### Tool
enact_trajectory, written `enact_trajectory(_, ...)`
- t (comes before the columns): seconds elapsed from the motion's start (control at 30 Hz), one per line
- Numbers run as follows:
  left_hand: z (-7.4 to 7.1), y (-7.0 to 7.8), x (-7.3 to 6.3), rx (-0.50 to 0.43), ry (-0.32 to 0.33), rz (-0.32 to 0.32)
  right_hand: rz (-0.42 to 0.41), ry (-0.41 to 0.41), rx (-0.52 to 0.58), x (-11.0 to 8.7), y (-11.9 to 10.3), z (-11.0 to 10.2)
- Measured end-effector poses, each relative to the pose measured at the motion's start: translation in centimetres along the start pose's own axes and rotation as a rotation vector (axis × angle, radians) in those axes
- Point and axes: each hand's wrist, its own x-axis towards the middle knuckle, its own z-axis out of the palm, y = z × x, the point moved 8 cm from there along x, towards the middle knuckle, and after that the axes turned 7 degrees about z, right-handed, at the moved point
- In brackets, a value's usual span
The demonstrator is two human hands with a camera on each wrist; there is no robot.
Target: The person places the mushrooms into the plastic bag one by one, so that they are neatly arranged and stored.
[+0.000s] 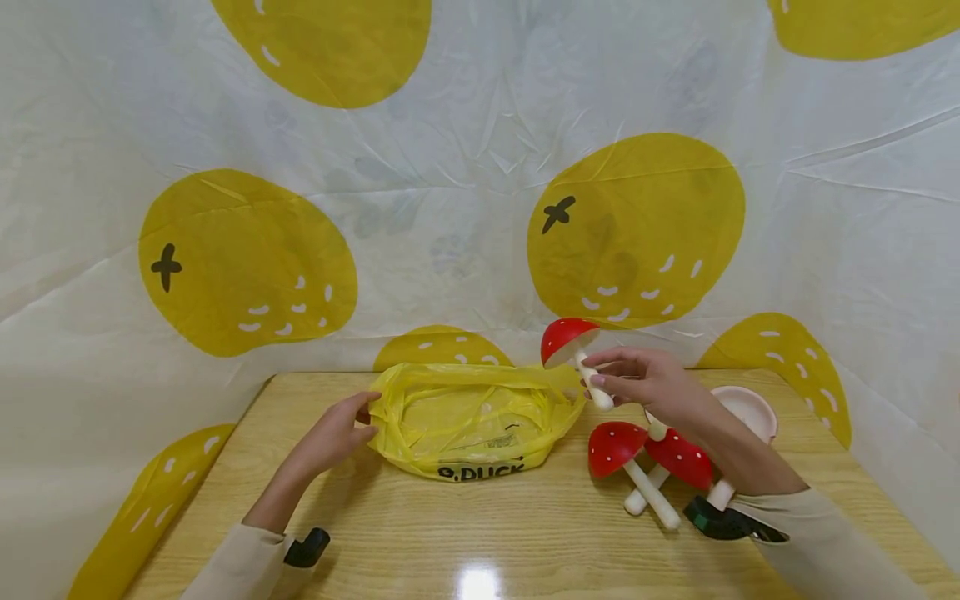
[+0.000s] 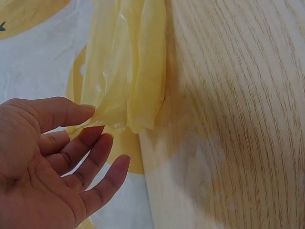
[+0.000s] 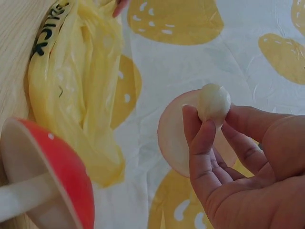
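A yellow plastic bag (image 1: 480, 421) with black lettering lies on the table, its mouth spread wide. My left hand (image 1: 337, 437) pinches the bag's left rim between thumb and index finger, the other fingers loosely bent in the left wrist view. My right hand (image 1: 645, 383) grips a toy mushroom (image 1: 570, 340) by its white stem, the red white-dotted cap tilted up to the left, just beyond the bag's right end. In the right wrist view the stem's rounded end (image 3: 214, 102) shows between the fingers. Below that hand, two red-capped mushrooms (image 1: 617, 446) lie with crossed stems.
A further mushroom with a pale cap underside (image 1: 748, 408) is partly behind the right forearm. The wooden table (image 1: 450, 550) ends at a hanging white cloth (image 1: 450, 250) with yellow fruit prints at the back and sides. Dark bands (image 1: 307, 547) circle both wrists.
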Motion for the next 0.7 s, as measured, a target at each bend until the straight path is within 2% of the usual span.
enact_trajectory(0.27, 0.0, -0.1, 0.0, -0.001, -0.006, -0.001, -0.004, -0.013, 0.041, 0.4, -1.3, 1.3)
enact_trajectory(0.7, 0.1, -0.2, 0.1, -0.010, -0.010, 0.005, -0.027, -0.025, 0.082, 2.4, -2.5, 3.8)
